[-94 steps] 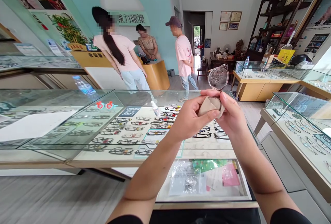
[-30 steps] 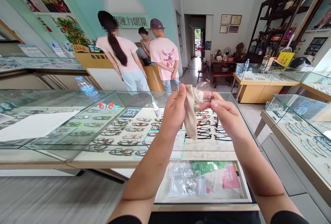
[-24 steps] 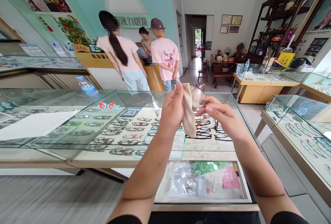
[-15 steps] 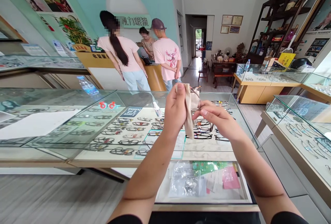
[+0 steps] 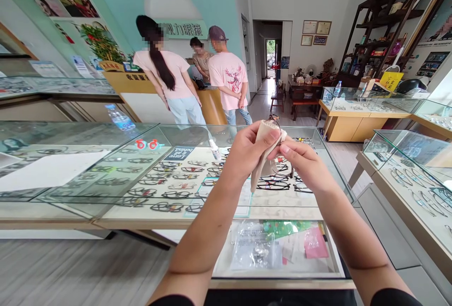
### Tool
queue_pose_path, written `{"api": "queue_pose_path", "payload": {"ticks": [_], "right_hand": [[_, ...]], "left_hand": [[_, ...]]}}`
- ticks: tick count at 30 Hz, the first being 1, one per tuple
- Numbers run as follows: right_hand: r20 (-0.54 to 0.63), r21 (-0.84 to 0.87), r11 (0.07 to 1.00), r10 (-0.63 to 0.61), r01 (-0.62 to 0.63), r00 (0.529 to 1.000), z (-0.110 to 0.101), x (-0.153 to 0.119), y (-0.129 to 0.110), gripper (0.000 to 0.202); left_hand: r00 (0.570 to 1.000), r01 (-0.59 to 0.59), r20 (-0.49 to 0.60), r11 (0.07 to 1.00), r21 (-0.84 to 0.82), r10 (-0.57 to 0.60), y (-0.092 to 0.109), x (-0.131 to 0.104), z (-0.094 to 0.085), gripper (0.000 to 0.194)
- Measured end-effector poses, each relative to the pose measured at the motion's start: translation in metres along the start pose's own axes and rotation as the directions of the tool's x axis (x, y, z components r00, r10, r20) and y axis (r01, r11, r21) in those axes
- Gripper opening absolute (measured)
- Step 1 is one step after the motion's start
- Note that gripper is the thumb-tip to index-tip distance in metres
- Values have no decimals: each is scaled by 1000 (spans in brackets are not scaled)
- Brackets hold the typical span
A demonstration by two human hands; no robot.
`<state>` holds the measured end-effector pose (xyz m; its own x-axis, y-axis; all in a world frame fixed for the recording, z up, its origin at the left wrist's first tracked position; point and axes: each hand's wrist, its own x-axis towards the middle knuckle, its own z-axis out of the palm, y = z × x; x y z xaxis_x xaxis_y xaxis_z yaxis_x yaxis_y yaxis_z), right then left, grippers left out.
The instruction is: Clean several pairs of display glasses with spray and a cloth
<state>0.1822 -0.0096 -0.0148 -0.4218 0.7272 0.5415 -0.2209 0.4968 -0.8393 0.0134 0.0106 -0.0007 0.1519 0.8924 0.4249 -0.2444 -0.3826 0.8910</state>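
Note:
My left hand [image 5: 249, 148] is closed on a beige cloth [image 5: 263, 162], its thumb pressing the fabric against a lens. The thin dark-framed eyeglasses [image 5: 274, 118] are mostly covered by the cloth and my fingers; part of the rim shows above. My right hand [image 5: 300, 157] pinches the glasses' frame at the right of the cloth. Both hands are held up over a glass display case [image 5: 141, 205] with rows of eyeglasses inside. Behind my left hand a small white spray bottle [image 5: 214, 149] stands on the glass top.
Below my arms a drawer [image 5: 335, 261] is pulled out, with plastic bags and a pink packet [image 5: 315, 243] in it. A water bottle [image 5: 120, 118] and white paper [image 5: 52, 169] are at left. Three people are around the far counter [image 5: 212, 103]. More display cases [image 5: 416, 188] stand at right.
My left hand has shifted right and turned, wrapping the cloth over the lens that was showing. The glasses have tilted, and my right hand stays near the same spot.

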Motion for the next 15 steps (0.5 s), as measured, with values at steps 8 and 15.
{"api": "queue_pose_path", "payload": {"ticks": [8,15], "right_hand": [[-121,33,995,97,-94,988,1,2,-5,48],[-101,-16,995,94,-96,990,-2,1,-5,45]], "left_hand": [[994,90,61,994,-68,-86,4,-1,0,54],[984,75,167,992,-100,-58,11,-1,-2,46]]}}
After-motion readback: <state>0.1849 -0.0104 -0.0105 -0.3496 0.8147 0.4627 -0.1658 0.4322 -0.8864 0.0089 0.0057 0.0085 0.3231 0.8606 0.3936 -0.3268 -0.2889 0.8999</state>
